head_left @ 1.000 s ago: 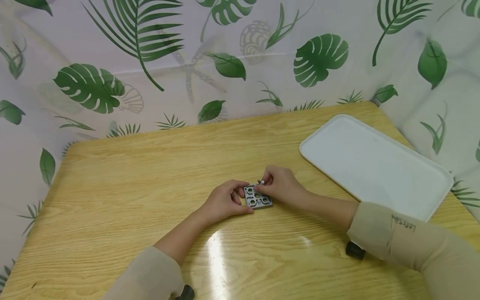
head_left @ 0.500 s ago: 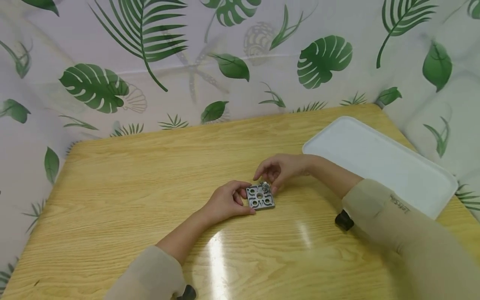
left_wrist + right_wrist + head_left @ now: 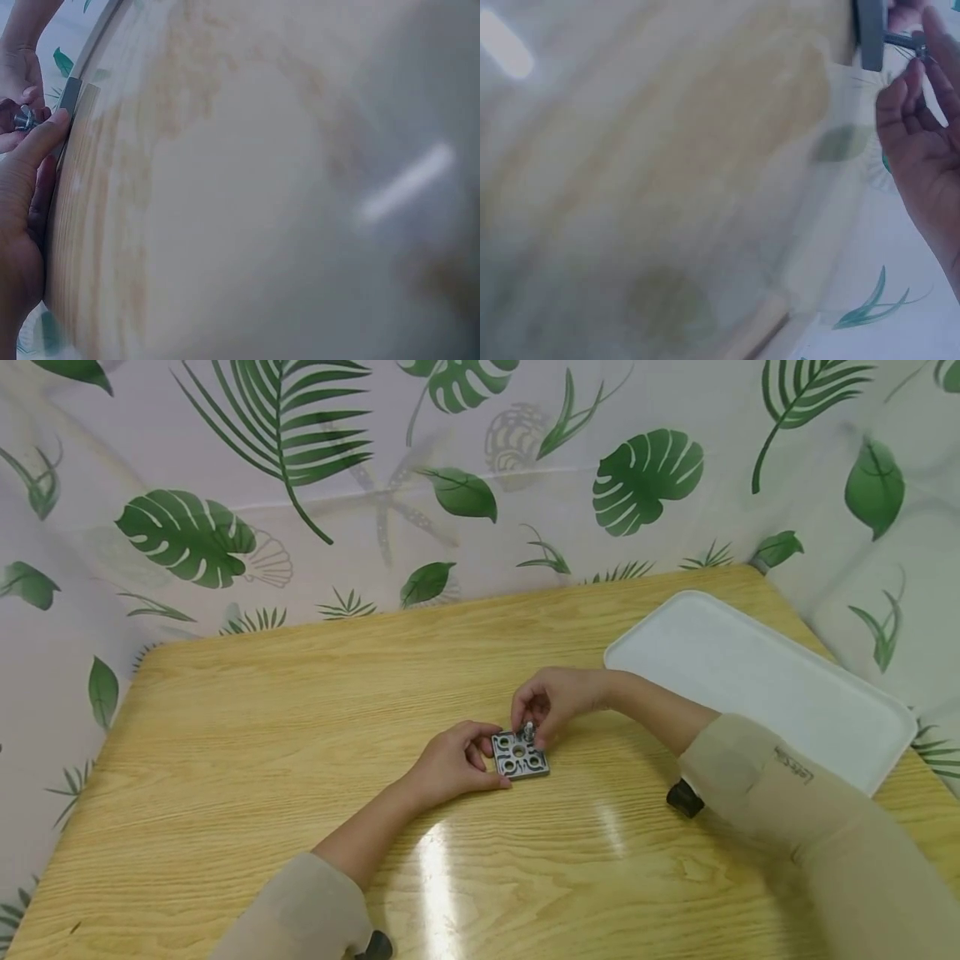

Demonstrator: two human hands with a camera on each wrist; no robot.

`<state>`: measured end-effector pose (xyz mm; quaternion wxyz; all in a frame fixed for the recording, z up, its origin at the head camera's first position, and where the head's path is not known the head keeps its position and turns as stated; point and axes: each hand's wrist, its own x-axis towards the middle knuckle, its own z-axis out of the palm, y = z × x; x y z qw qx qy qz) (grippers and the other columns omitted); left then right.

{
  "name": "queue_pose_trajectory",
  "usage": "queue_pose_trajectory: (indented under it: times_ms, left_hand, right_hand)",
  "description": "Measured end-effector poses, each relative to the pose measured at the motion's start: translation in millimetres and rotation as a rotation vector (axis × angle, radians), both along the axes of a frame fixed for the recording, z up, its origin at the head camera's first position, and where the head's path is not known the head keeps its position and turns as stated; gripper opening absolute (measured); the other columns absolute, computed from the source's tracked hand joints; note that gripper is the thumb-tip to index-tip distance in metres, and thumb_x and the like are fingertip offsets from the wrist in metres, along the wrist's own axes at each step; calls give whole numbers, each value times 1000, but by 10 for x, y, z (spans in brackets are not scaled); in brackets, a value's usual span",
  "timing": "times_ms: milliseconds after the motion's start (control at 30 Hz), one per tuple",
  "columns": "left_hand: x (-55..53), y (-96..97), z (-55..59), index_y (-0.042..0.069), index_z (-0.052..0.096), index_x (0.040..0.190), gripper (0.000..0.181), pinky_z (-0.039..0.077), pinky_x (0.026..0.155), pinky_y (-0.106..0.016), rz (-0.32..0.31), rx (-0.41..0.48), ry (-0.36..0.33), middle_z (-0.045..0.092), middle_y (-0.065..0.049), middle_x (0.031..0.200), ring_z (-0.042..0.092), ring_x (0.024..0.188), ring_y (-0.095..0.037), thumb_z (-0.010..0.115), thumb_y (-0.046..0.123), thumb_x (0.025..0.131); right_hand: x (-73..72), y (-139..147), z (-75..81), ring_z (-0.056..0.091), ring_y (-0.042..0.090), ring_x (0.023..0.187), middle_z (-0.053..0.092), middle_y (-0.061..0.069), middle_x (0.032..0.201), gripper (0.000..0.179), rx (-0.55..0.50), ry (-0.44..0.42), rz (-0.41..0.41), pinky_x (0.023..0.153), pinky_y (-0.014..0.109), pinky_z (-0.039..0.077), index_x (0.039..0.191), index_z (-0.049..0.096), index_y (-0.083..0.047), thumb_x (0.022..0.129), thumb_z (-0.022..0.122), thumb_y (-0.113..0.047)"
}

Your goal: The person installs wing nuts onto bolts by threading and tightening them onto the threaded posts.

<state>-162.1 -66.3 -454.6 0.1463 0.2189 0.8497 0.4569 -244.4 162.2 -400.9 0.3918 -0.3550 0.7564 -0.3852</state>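
Observation:
A small square metal plate (image 3: 519, 752) with several round holes lies on the wooden table. My left hand (image 3: 453, 758) holds its left side, with the index finger at the upper left corner and the thumb at the lower one. Upright at the plate's upper right corner stands a metal bolt (image 3: 528, 731), its head raised above the surface. My right hand (image 3: 561, 695) pinches that bolt near its head between thumb and fingers. In the right wrist view, the bolt's shaft (image 3: 900, 40) shows between the plate and my fingertips.
A white rectangular tray (image 3: 757, 693) lies at the right of the table (image 3: 300, 718), behind my right forearm. A leaf-patterned cloth (image 3: 525, 527) hangs behind the table. Dark wrist-worn pieces sit under both sleeves.
My right hand first covers the plate's upper right corner, then lifts back with fingers spread, showing the bolt, and closes round it again. The left hand stays on the plate.

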Motion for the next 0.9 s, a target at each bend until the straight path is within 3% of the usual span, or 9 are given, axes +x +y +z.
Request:
queue_pose_trajectory:
  times_ms: [300, 567, 667, 767, 900]
  left_hand:
    - [6, 7, 5, 8, 57, 126, 65, 49, 64, -22, 1, 4, -5, 57, 1, 93, 56, 72, -10, 85, 26, 70]
    - [-3, 20, 8, 9, 57, 126, 64, 49, 64, -22, 7, 14, -2, 57, 1, 93, 56, 73, -11, 84, 25, 70]
    - [-7, 20, 22, 9, 57, 126, 64, 48, 65, -23, 6, 8, -3, 56, 2, 93, 56, 73, -11, 84, 25, 71]
    - [-3, 21, 22, 8, 57, 126, 64, 49, 65, -23, 1, 12, -4, 57, 1, 94, 56, 73, -11, 84, 26, 71]
    - [4, 14, 11, 8, 56, 127, 66, 50, 65, -23, 0, 8, -15, 57, 1, 93, 56, 73, -11, 84, 27, 71]
  right_hand:
    - [131, 33, -89, 52, 8, 64, 63, -2, 74, 16, -31, 184, -101, 58, 20, 44, 86, 67, -4, 76, 79, -11]
    - [470, -52, -151, 51, 8, 60, 58, -3, 64, 21, 40, 418, -432, 53, 21, 40, 74, 59, -10, 78, 78, -18]
    - [546, -80, -139, 49, 8, 60, 58, -2, 65, 25, 65, 465, -497, 54, 21, 40, 75, 58, -9, 76, 80, -21]
    - [554, -53, -117, 49, 9, 62, 56, -2, 69, 30, 87, 490, -450, 56, 22, 41, 86, 61, -9, 73, 83, -25]
    - [451, 20, -40, 49, 14, 77, 54, 1, 90, 49, 86, 511, -193, 68, 25, 44, 111, 59, -7, 70, 84, -17]
